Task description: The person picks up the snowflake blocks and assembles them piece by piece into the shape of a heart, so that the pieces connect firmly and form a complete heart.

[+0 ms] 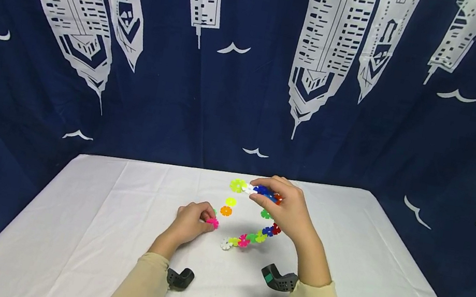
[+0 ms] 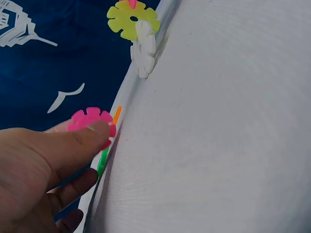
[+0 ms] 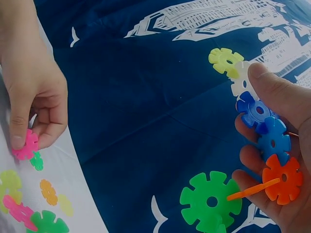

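My left hand [image 1: 190, 222] pinches a pink snowflake disc [image 2: 91, 118] between thumb and fingers, low over the table. Higher up on the right, my right hand [image 1: 289, 207] grips a chain of linked snowflake discs, its thumb on a white disc [image 3: 239, 88]. A yellow-green disc [image 3: 225, 60] forms the chain's upper end. Blue discs [image 3: 257, 110], an orange-red disc [image 3: 283, 179] and a green disc [image 3: 211, 201] follow along the palm. The rest curves down and left to a white disc [image 1: 226, 244] at the lower end.
Loose on the white table [image 1: 78, 227] lie an orange disc [image 1: 226, 211], a yellow disc [image 1: 231, 202] and a small green disc [image 3: 37, 160] beside the left fingertips. A dark blue curtain [image 1: 235, 106] with white buildings hangs behind the table's far edge.
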### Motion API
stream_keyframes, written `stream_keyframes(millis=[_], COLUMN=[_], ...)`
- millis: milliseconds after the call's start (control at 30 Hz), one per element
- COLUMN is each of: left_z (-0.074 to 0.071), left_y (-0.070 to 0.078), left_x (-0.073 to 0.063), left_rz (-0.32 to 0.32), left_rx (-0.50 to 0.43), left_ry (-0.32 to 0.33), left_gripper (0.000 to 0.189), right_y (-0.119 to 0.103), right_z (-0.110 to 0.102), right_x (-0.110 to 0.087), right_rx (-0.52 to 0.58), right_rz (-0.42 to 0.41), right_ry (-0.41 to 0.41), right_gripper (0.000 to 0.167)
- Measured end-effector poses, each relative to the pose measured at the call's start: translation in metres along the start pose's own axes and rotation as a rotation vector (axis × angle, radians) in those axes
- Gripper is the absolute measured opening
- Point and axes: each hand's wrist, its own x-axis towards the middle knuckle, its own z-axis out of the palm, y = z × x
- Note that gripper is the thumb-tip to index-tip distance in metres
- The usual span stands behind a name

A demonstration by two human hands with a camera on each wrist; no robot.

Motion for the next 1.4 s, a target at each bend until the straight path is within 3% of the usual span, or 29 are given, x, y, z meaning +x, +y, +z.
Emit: stream_keyframes(millis=[167, 400, 600, 800, 1000, 1233, 1400], left_z=[-0.008, -0.025, -0.042, -0.053, -0.059, -0.069, -0.072], left_y=[0.010, 0.033, 0.052, 0.067, 0.079, 0.091, 0.096], left_x=[0.000, 0.001, -0.002, -0.005, -0.009, -0.016, -0.020], left_rz=[0.014, -0.024, 0.025, 0.085, 0.112, 0.135, 0.116], left_rx=[-0.143, -0.427, -0.546, -0.634, -0.689, -0.700, -0.687], left_ry=[0.021, 0.042, 0.045, 0.069, 0.024, 0.034, 0.051], left_gripper=[0.013, 0.011, 0.022, 0.035, 0.046, 0.044, 0.042], right_y=[0.001, 0.000, -0.001, -0.001, -0.001, 0.001, 0.000], right_z=[0.000, -0.001, -0.001, -0.002, -0.002, -0.001, -0.001], right_x=[0.000, 0.001, 0.001, 0.001, 0.000, 0.000, 0.000], right_rx=[-0.003, -0.002, -0.004, -0.004, -0.013, -0.006, -0.008], right_rz=[-0.014, -0.007, -0.003, 0.006, 0.012, 0.017, 0.015], right_ry=[0.006, 0.001, -0.004, -0.016, -0.018, -0.021, -0.026], right_gripper=[0.026, 0.026, 0.026, 0.026, 0.026, 0.027, 0.028])
